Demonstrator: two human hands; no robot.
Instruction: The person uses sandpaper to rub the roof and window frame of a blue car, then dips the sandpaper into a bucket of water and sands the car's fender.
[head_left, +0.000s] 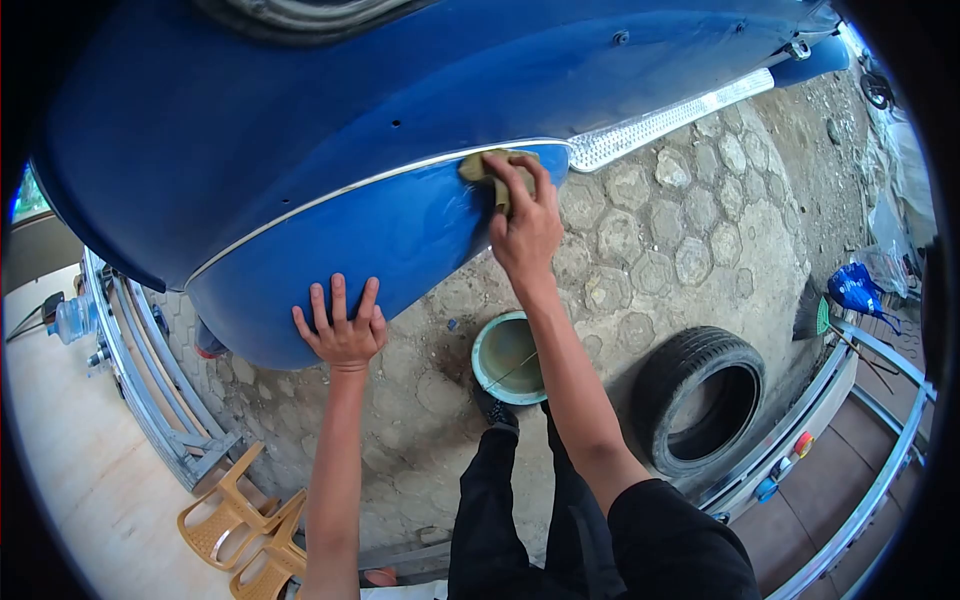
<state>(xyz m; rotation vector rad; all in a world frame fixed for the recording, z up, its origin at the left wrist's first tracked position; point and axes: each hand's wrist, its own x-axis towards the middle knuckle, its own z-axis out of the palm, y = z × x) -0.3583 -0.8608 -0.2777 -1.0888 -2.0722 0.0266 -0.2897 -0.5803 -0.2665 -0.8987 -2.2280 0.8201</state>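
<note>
My right hand (527,225) presses an olive-brown cloth (480,168) against a blue car fender (400,235), close under the pale trim strip along its upper edge. Its fingers are bent over the cloth. Wet streaks show on the paint beside it. Farther left, my left hand (345,325) lies with spread fingers on the fender's lower curve and holds nothing. Below the fender, a light-green bucket (487,385) of murky water stands on the ground by my feet.
A tyre (655,400) lies on the hexagonal paving at the right. A ridged metal running board (680,125) extends from the fender. Tan plastic chairs (215,520) stand at lower left near a metal rail (165,420). A broom (808,310) is at far right.
</note>
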